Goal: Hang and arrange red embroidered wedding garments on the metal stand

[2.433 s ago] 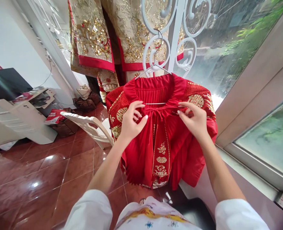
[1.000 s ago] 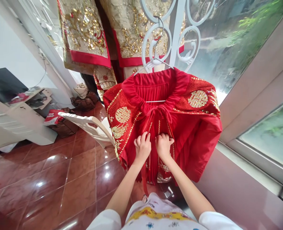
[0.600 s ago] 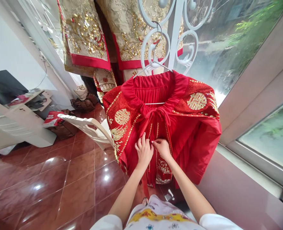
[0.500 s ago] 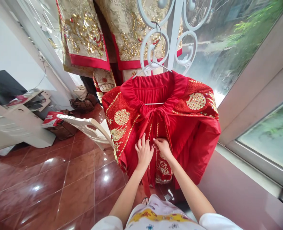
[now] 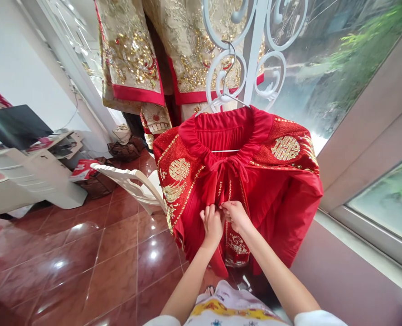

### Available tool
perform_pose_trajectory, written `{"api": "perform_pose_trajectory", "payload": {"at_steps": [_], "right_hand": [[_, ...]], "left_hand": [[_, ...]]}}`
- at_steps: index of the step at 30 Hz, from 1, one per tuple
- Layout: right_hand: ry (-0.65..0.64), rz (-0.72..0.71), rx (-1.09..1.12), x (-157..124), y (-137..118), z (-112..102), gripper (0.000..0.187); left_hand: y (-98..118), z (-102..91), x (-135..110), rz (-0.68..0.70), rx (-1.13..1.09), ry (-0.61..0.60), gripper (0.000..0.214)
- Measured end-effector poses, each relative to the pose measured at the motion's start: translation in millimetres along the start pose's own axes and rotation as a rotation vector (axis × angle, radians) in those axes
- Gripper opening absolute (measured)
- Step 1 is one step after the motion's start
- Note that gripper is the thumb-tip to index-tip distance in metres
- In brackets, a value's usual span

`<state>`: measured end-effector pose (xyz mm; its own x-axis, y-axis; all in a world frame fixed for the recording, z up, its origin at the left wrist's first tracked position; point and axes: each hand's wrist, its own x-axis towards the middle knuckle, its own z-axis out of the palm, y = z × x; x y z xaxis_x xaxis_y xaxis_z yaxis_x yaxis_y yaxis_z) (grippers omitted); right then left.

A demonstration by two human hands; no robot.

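A red pleated skirt (image 5: 272,190) with gold embroidery hangs from a white hanger (image 5: 223,97) hooked on a white scrolled metal stand (image 5: 253,50). Its waist is tied with a red string at the middle. My left hand (image 5: 212,224) and my right hand (image 5: 235,215) are side by side on the skirt's front, just below the tie. Both have their fingers closed, pinching the narrow embroidered front panel (image 5: 236,242) and the red fabric beside it.
Cream and gold embroidered garments (image 5: 133,54) hang behind the stand. A white plastic chair (image 5: 133,183) stands left of the skirt on the red tiled floor (image 5: 85,253). A white desk (image 5: 34,176) with a dark screen is at far left. A window (image 5: 384,199) runs along the right.
My hands went from the waist tie down to the front panel and came together. Over the last half second they closed into a pinch on the fabric; the view shifted slightly.
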<state>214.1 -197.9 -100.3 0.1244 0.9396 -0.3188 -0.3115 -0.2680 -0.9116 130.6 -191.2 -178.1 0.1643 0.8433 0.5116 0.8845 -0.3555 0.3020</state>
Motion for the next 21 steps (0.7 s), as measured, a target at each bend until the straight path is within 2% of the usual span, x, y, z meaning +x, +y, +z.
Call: {"api": "perform_pose_trajectory", "payload": {"at_steps": [4,7,9,11,13,14,16,17,18,19,20,21], "right_hand": [[-0.005,-0.066,0.064,-10,-47,19,0.016],[0.026,-0.207,0.081,-12,-85,28,0.014],[0.052,-0.313,0.067,-10,-99,31,0.015],[0.079,-0.425,-0.022,-10,-99,29,0.020],[0.078,-0.555,-0.226,-17,-91,22,0.028],[0.068,-0.612,-0.354,-24,-87,16,0.032],[0.062,-0.697,-0.575,-43,-83,-2,0.039],[0.105,-0.748,-0.639,-53,-86,-14,0.040],[0.207,-0.825,-0.663,-61,-93,-28,0.038],[0.363,-0.928,-0.656,-67,-103,-43,0.035],[0.545,-1.040,-0.630,-68,-117,-59,0.030],[0.737,-1.146,-0.594,-65,-132,-76,0.026]], "left_hand": [[2,-1.7,-2,-0.009,0.008,0.006,0.012],[6,-0.4,-8,0.017,0.043,-0.001,0.012],[8,0.5,-13,0.021,0.039,0.001,0.012],[7,-3.4,-17,0.019,0.015,-0.005,0.013],[0,-16.7,-16,0.052,-0.053,0.021,0.014],[-6,-27.7,-13,0.094,-0.102,0.073,0.013],[-25,-57.7,-3,0.184,-0.182,0.287,0.014],[-36,-75.4,6,0.212,-0.201,0.427,0.017],[-50,-93.4,16,0.195,-0.194,0.568,0.020],[-64,-110.7,27,0.125,-0.194,0.667,0.022],[-79,-125.8,40,0.035,-0.238,0.709,0.025],[-93,-137.8,53,-0.037,-0.298,0.698,0.028]]}}
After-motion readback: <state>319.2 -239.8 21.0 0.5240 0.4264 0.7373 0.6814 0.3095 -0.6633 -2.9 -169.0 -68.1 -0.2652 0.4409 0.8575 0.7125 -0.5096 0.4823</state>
